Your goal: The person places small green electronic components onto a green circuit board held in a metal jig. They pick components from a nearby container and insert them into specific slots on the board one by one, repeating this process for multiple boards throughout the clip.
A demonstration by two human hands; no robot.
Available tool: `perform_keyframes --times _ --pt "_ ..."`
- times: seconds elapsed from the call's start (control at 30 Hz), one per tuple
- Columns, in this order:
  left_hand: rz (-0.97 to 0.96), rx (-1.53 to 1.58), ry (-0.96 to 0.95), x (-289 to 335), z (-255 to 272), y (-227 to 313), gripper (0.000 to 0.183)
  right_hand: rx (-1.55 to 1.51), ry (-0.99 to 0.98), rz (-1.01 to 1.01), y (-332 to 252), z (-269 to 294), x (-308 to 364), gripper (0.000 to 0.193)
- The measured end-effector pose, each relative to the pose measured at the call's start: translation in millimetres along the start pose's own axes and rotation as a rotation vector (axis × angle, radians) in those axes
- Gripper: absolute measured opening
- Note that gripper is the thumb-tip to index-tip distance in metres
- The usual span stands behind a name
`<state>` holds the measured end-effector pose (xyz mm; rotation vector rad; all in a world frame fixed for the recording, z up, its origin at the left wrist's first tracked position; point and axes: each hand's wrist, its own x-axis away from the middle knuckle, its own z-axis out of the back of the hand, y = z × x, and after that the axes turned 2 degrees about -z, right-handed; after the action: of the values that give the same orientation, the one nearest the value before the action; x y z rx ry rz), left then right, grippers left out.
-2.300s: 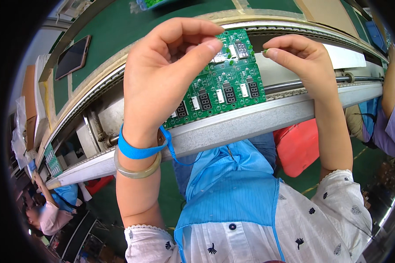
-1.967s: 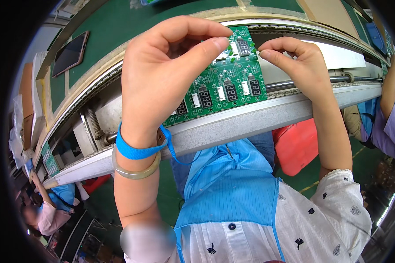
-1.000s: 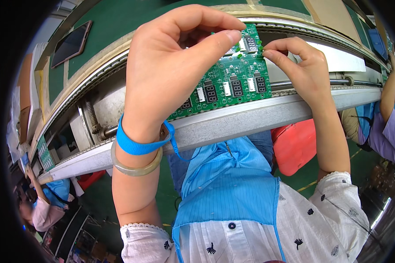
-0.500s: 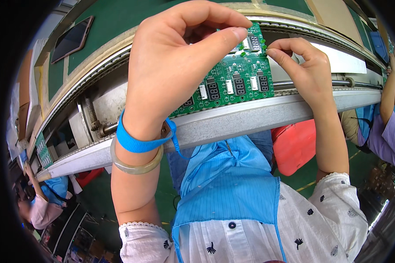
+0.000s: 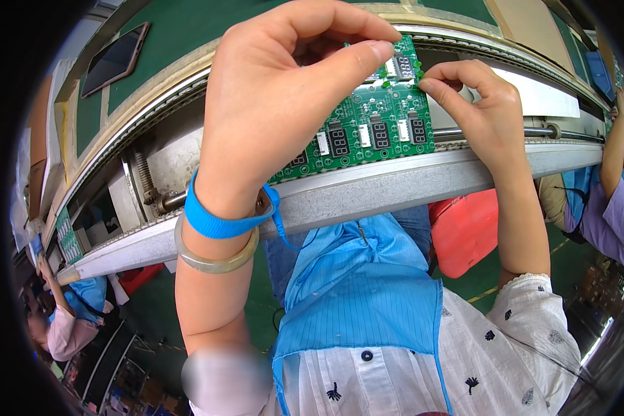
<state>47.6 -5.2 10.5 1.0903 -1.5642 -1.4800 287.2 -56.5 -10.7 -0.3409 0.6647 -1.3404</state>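
Observation:
A green circuit board panel (image 5: 359, 157) lies across the conveyor rails, with black digit displays and white connectors in rows. Over its far left part reaches my left hand (image 5: 277, 97), thumb and index finger closed together near the far edge. Whatever sits between those fingertips is hidden. My right hand (image 5: 482, 104) pinches at the board's right edge, its fingertips against a small green LED (image 5: 420, 74). Another green LED (image 5: 385, 84) stands on the board between the hands. The left hand and wrist cover much of the panel's left side.
A metal rail (image 5: 367, 182) runs along the near side of the conveyor. Beyond the far rail, a dark tablet-like device (image 5: 114, 59) lies on the green surface. Co-workers sit at both sides, one in a purple top (image 5: 613, 222). A red stool (image 5: 464, 232) is below.
The board has shifted very slightly to the right. Both hands keep nearly the same pose, the left moving a touch right along with it.

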Motion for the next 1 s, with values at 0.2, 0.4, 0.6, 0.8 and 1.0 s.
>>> perform_keyframes --times 0.2,0.4,0.6,0.8,1.0 --pt "0.056 0.019 0.019 0 0 7 0.015 -0.196 0.001 -0.176 2 4 0 0.021" --pt "0.043 0.103 0.064 1 10 22 0.016 -0.229 0.105 -0.143 9 23 -42 0.022" --pt "0.002 -0.151 0.001 17 54 23 0.021 0.023 0.085 0.193 -66 6 -116 0.02" --pt "0.031 -0.118 0.026 32 84 14 0.018 0.18 -0.066 0.369 -64 -30 -174 0.02" --pt "0.048 -0.02 0.042 31 93 7 0.019 0.358 -0.018 0.355 -68 -44 -192 0.02"
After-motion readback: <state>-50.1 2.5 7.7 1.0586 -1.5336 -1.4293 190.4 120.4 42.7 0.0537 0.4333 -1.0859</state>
